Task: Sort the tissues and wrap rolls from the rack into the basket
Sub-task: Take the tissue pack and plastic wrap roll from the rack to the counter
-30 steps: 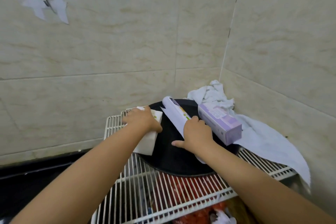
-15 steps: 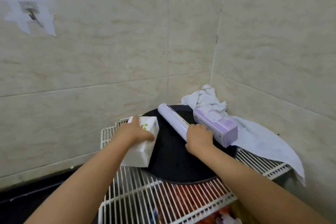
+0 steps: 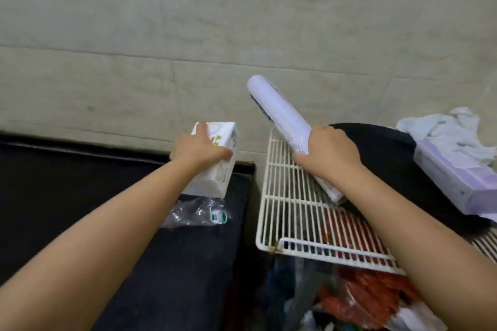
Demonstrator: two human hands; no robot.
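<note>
1. Nearest to me, below the front edge of the white wire rack [image 3: 293, 212], I saw a blurred heap of red and clear plastic bags [image 3: 360, 301].
2. To the left, a crushed clear plastic bottle [image 3: 199, 213] with a green label lay on a dark surface [image 3: 80, 196].
3. My left hand [image 3: 200, 152] was clenched around a white tissue pack [image 3: 215, 161], thumb on its right face, holding it above the bottle and left of the rack, clear of the wire.
4. My right hand [image 3: 329, 156] grasped a white wrap roll [image 3: 279, 113] near its lower end; the roll tilted up and to the left over the rack's back-left corner.
5. Further right, a black round pan [image 3: 384, 158] sat on the rack, with a lilac wrap box [image 3: 457, 180] lying across its right edge.
6. Behind the box lay a crumpled white cloth [image 3: 446, 129].
7. I could not see the basket.
</note>
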